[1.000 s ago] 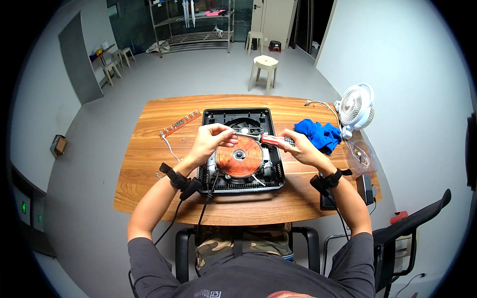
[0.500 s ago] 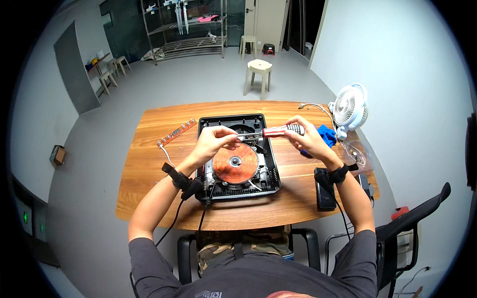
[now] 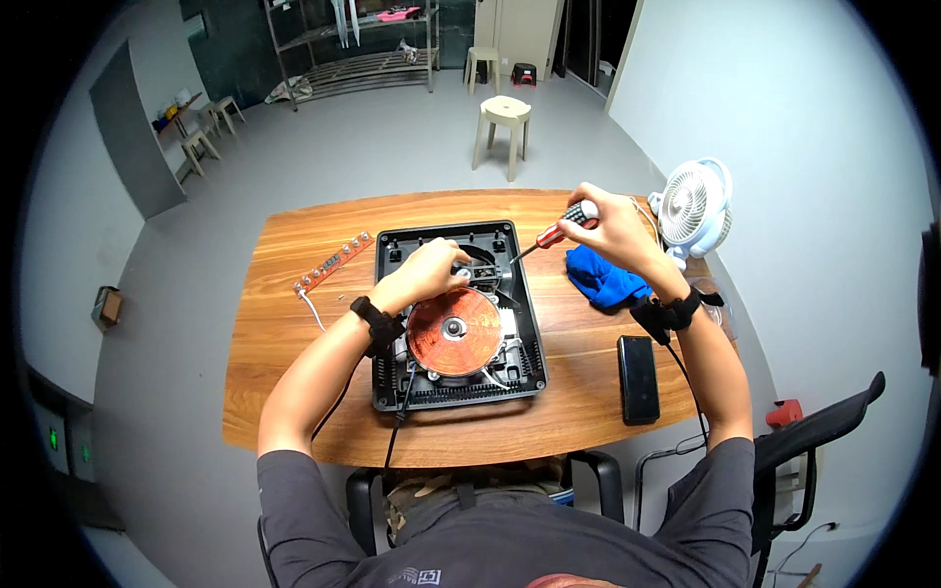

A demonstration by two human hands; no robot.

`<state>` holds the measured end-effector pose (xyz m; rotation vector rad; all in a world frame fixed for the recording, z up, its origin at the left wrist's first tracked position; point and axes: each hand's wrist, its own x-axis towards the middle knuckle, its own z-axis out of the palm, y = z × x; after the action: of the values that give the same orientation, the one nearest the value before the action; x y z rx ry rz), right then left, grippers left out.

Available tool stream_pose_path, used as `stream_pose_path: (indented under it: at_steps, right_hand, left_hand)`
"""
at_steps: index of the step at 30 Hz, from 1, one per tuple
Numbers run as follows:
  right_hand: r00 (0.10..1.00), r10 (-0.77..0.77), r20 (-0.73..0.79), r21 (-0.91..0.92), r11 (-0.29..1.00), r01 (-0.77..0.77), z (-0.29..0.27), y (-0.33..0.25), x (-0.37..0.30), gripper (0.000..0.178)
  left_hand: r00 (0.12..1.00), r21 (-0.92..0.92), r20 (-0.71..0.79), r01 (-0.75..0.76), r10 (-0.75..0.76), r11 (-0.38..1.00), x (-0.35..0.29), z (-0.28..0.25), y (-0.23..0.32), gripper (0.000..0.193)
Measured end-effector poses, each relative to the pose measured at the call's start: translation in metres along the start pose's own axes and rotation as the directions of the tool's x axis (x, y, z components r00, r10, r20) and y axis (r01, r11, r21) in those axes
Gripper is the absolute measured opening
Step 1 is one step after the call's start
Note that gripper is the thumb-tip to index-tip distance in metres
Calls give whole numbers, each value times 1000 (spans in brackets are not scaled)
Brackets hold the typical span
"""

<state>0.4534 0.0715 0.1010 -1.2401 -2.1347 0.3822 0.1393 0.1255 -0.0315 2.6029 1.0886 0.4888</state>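
An opened induction cooker point(image 3: 530, 365) lies on the table, its flat copper coil point(image 3: 436, 345) exposed in the black housing. My right hand point(image 3: 616, 233) grips a screwdriver point(image 3: 551, 236) by its red and black handle. The shaft slants down to the left, with its tip by the housing's upper right part. Just above the coil, my left hand point(image 3: 423, 274) reaches into the housing near the round fan opening. Its fingers are pinched together, and whatever they hold is too small to make out.
Left of the cooker lies a narrow orange circuit board point(image 3: 333, 263) with a white cable. On the right are a blue cloth point(image 3: 603, 279), a black phone point(image 3: 639, 380) and a white fan point(image 3: 689, 204). A wooden table point(image 3: 265, 392) holds everything; a stool point(image 3: 506, 113) stands beyond it.
My left hand has lowered from the screwdriver's shaft into the housing. The screwdriver has swung away to the upper right, its tip now pointing down. The whole view has shifted slightly.
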Motion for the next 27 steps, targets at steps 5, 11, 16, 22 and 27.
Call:
stream_pose_path:
  at_steps: [5, 11, 16, 22, 27]
  right_hand:
    - [994, -73, 79, -22, 997, 75, 10, 5, 19, 30]
    - [981, -117, 156, 2, 993, 119, 22, 3, 37, 30]
    - [973, -117, 199, 23, 993, 115, 30, 1, 44, 31]
    - [966, -98, 239, -11, 995, 103, 35, 1, 51, 31]
    - [961, -88, 263, -32, 995, 99, 37, -1, 53, 31]
  left_hand:
    - [999, 17, 44, 8, -9, 1000, 13, 11, 3, 44]
    - [998, -20, 59, 28, -27, 999, 18, 14, 1, 36]
    - [998, -36, 42, 38, -37, 999, 19, 19, -3, 33]
    - [999, -25, 28, 45, -44, 999, 19, 20, -2, 31]
    - [997, -24, 40, 63, -62, 998, 19, 20, 1, 30]
